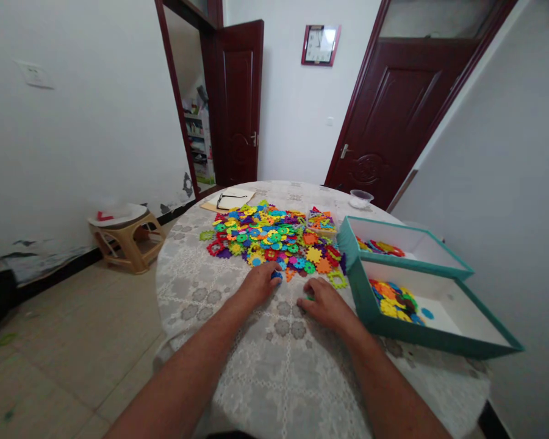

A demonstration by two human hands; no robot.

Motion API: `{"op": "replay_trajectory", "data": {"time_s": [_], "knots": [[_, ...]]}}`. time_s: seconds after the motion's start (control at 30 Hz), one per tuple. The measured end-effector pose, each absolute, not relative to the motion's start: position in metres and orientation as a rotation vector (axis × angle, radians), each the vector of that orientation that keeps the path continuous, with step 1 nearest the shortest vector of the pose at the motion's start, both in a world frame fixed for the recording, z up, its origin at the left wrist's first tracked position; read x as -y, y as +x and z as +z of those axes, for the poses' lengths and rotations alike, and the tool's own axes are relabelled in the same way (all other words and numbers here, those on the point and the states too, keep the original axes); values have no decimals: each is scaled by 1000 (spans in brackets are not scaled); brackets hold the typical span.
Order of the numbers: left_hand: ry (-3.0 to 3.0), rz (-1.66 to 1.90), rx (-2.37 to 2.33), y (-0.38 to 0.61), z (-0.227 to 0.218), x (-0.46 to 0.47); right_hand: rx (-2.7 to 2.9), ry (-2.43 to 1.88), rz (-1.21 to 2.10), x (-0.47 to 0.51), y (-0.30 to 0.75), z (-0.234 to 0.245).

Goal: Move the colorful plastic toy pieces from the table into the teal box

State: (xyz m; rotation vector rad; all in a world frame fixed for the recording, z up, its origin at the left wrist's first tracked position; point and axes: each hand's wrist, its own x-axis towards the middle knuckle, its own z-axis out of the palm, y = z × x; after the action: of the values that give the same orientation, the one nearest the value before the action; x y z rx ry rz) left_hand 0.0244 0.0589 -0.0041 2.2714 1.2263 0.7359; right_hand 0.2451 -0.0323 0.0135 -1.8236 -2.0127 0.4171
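My left hand (258, 283) is closed on a blue plastic piece (277, 277) at the near edge of a colourful heap. Close by on the right, my right hand (324, 302) has its fingers curled round a small green plastic piece (310, 298), mostly hidden by them. In front of both hands spreads the heap of toy gear pieces (260, 231), in red, yellow, blue, green, orange and purple. An orange triangular piece (290, 275) lies between the hands, and a yellow-green square gear (337, 280) rests just beyond my right hand.
A teal box (443, 341) with a white inside holds more pieces at the right; its second half (407, 228) lies behind. Further back are a small clear container (322, 230) of pieces, a clear bowl (361, 198) and glasses (231, 197) on a notebook. A stool (132, 250) stands left.
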Motion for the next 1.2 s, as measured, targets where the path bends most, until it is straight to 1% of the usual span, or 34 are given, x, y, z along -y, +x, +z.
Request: {"op": "replay_trajectory", "data": {"time_s": [0.33,0.57,0.83,1.07,1.2], "knots": [[2296,609,-1286,38,8,-77,2061,-1939,475,37,253,16],[2342,457,-1285,46,3,-102,2115,-1801,578,44,261,27],[2347,446,-1325,48,1,-103,2122,-1820,601,51,262,34],[2318,451,-1320,48,5,-93,2153,-1753,734,47,264,32],[2329,439,-1321,50,6,-93,2150,-1712,745,46,264,30]]}}
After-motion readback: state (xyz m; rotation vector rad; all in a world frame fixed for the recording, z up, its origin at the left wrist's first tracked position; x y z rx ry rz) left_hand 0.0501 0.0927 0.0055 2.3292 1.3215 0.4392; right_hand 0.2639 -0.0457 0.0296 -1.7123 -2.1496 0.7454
